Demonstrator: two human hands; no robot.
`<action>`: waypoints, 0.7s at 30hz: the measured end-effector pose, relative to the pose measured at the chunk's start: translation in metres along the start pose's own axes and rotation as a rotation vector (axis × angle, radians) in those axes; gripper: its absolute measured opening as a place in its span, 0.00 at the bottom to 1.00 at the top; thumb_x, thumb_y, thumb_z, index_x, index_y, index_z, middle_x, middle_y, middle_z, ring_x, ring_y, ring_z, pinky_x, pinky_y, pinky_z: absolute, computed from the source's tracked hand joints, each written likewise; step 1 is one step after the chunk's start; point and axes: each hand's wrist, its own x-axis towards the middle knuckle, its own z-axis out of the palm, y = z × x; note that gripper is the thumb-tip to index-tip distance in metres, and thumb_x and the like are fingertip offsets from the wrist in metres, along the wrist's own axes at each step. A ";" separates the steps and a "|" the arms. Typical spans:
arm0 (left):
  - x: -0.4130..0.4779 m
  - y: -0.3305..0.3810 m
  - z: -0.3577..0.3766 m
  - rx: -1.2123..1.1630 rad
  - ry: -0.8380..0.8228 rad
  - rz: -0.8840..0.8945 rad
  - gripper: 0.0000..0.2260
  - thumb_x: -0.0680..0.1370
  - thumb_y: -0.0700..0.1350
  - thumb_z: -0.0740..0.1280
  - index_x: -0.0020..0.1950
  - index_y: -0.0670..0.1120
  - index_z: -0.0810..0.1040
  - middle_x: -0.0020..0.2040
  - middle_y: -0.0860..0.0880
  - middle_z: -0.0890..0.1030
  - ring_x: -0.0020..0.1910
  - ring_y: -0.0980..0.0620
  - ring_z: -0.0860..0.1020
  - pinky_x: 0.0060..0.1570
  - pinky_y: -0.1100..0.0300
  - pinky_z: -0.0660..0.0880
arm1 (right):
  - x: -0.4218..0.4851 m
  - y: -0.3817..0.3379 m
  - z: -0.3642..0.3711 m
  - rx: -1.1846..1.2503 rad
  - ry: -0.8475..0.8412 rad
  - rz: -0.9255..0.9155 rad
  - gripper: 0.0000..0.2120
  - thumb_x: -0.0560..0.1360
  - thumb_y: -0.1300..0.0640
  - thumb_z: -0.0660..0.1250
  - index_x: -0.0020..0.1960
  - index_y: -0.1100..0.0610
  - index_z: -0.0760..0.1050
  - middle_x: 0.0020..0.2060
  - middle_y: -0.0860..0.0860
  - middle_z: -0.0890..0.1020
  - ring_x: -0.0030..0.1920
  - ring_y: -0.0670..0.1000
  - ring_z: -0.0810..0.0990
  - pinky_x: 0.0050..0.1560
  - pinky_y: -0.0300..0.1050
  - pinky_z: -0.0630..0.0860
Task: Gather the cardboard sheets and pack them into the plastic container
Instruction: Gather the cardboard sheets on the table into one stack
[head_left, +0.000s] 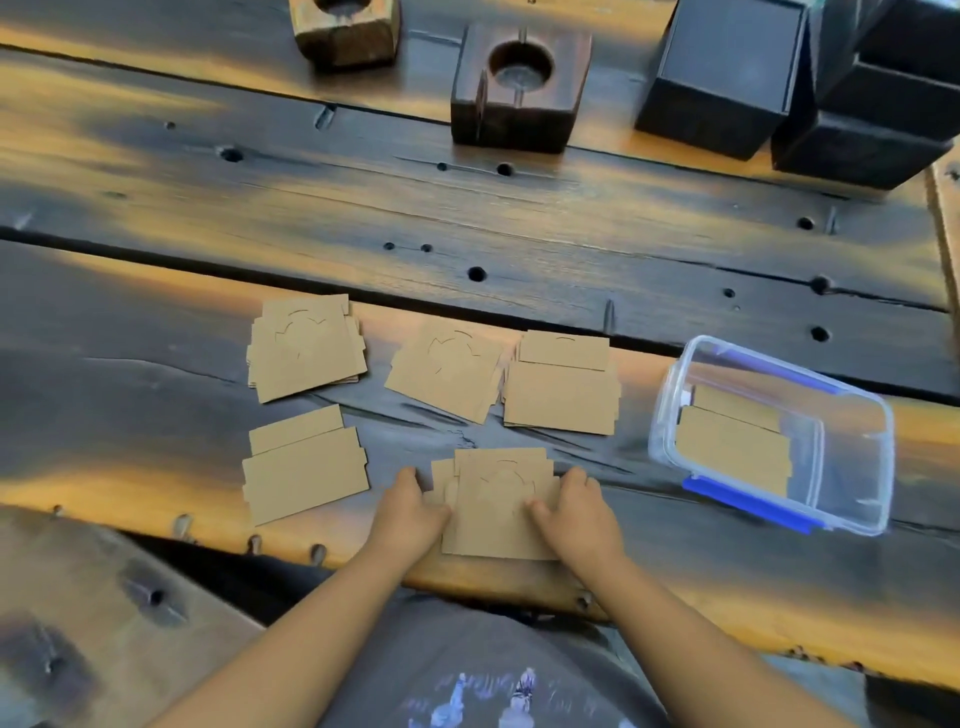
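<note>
Several small stacks of brown cardboard sheets lie on the dark wooden table. The nearest stack (496, 501) sits by the front edge, and both hands press its sides: my left hand (413, 512) on its left edge, my right hand (574, 509) on its right edge. Other stacks lie at the far left (306, 351), near left (304, 465), centre (447, 369) and right of centre (563, 384). The clear plastic container (852, 467) with blue clips stands open at the right, with some cardboard sheets (732, 441) inside.
Two dark wooden blocks with round holes (519, 91) (345, 28) stand at the back of the table. Black boxes (727, 78) are stacked at the back right. A gap separates the table's front edge from a wooden bench (78, 597) at lower left.
</note>
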 end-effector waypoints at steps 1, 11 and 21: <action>0.001 0.004 0.002 -0.038 -0.031 -0.027 0.18 0.72 0.41 0.69 0.60 0.42 0.70 0.54 0.43 0.79 0.55 0.41 0.79 0.56 0.46 0.77 | 0.000 -0.006 0.003 0.000 -0.014 -0.021 0.22 0.74 0.44 0.66 0.58 0.59 0.66 0.59 0.56 0.72 0.57 0.59 0.76 0.49 0.51 0.73; 0.018 0.025 0.004 0.003 -0.045 -0.001 0.11 0.72 0.41 0.73 0.50 0.46 0.74 0.53 0.44 0.82 0.53 0.44 0.80 0.54 0.48 0.79 | 0.017 -0.014 -0.010 0.109 -0.109 0.058 0.23 0.73 0.45 0.69 0.58 0.59 0.67 0.56 0.55 0.76 0.55 0.55 0.77 0.46 0.47 0.72; 0.053 0.110 0.003 -0.164 0.040 0.122 0.20 0.72 0.40 0.72 0.62 0.46 0.71 0.56 0.45 0.79 0.54 0.44 0.79 0.55 0.49 0.78 | 0.063 -0.034 -0.084 0.116 0.200 -0.030 0.21 0.73 0.48 0.69 0.57 0.60 0.69 0.55 0.57 0.73 0.55 0.59 0.75 0.53 0.51 0.73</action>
